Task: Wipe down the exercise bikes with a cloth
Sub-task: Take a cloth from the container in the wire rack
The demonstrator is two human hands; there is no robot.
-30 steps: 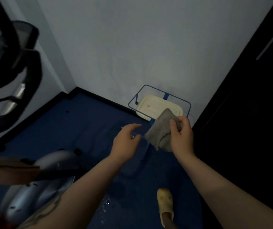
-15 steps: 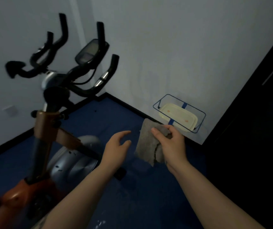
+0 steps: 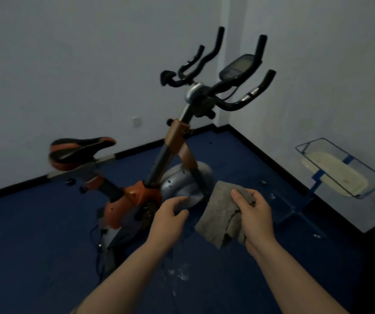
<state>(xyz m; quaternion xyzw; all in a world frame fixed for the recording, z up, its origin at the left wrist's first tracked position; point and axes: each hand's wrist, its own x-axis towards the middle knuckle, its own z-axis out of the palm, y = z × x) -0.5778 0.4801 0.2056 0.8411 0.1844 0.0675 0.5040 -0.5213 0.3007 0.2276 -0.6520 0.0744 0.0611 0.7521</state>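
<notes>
An orange and black exercise bike point(image 3: 177, 141) stands in the room's corner, with black handlebars point(image 3: 234, 87), a small console point(image 3: 238, 66), a black and orange saddle point(image 3: 77, 150) and a silver flywheel cover point(image 3: 182, 184). My right hand point(image 3: 254, 214) grips a grey cloth point(image 3: 220, 214) that hangs down in front of the bike's lower frame. My left hand point(image 3: 168, 220) hovers beside the cloth, fingers loosely curved, holding nothing. Neither hand touches the bike.
A blue wire-framed stand with a cream tray point(image 3: 338, 171) sits against the right wall. White specks or drops lie on the blue floor point(image 3: 34, 245) below my hands. A wall socket point(image 3: 136, 121) is behind the bike. A dark panel fills the far right.
The view has swung left, bringing the whole bike into sight and pushing the tray stand to the right. My hands keep the same pose, the right one still holding the cloth.
</notes>
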